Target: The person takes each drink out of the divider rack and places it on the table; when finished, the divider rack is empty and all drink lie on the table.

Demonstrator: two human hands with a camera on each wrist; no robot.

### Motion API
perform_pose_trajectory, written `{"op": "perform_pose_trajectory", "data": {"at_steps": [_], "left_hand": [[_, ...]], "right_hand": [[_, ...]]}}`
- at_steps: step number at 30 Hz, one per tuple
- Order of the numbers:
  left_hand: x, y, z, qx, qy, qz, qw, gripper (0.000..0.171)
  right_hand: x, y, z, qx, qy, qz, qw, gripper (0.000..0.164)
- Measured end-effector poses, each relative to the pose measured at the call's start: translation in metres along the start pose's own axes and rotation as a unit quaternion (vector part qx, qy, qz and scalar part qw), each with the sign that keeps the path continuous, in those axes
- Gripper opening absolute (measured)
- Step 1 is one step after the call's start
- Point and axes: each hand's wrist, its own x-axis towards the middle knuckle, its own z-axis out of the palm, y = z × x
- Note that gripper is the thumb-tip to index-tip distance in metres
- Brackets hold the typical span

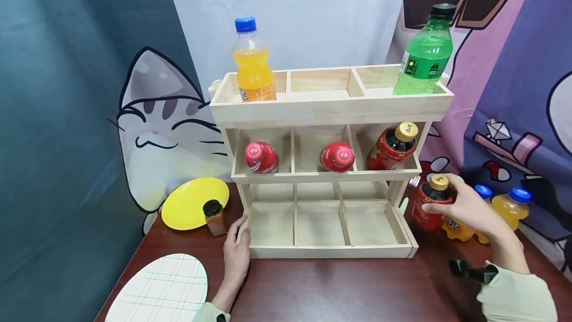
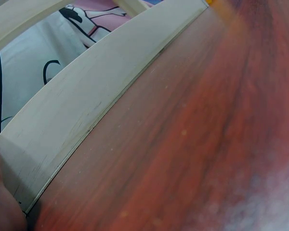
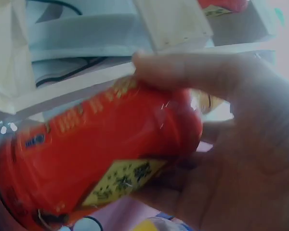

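My left hand grips the lower left front corner of a three-tier wooden rack. The left wrist view shows only part of that hand, at the end of the rack's front board. To the right of the rack, my right hand holds a red-labelled drink bottle with a gold cap, thumb and fingers around its upper part. Seen from the right wrist, the bottle shows a yellow diamond on its label. A matching bottle leans in the middle tier's right compartment.
Two orange soda bottles with blue caps stand beyond my right hand. The rack bears an orange bottle, a green bottle and two red-capped bottles. At left are a yellow plate, a spice jar and a white oval board.
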Motion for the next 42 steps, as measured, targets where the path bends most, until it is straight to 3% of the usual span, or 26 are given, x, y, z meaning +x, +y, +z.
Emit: {"op": "perform_pose_trajectory", "data": {"at_steps": [7,14,19,28,35,37,42], "left_hand": [[0.000,0.001,-0.001,-0.002,-0.002,-0.002,1.0000,0.027],[0.000,0.001,-0.001,-0.002,-0.003,0.001,1.0000,0.027],[0.001,0.002,-0.001,0.000,0.002,0.000,1.0000,0.027],[0.000,0.002,0.000,-0.003,-0.001,-0.002,1.0000,0.027],[0.001,0.001,0.001,-0.002,-0.001,-0.001,1.0000,0.027],[0.001,0.001,0.001,-0.001,-0.001,-0.001,1.0000,0.027],[0.000,0.002,0.000,0.000,-0.002,-0.003,1.0000,0.027]], "right_hand": [[0.007,0.007,0.009,-0.030,-0.020,0.015,0.999,0.079],[0.008,0.006,0.010,-0.056,-0.061,0.052,0.995,0.101],[0.010,0.007,0.010,-0.080,-0.067,0.062,0.993,0.105],[0.008,0.004,0.009,-0.084,-0.052,0.054,0.994,0.092],[0.009,-0.003,0.009,-0.097,0.010,-0.035,0.995,0.053],[0.008,-0.005,0.007,-0.102,0.019,-0.038,0.994,0.045],[0.006,-0.005,0.003,-0.104,0.009,-0.018,0.994,0.045]]}}
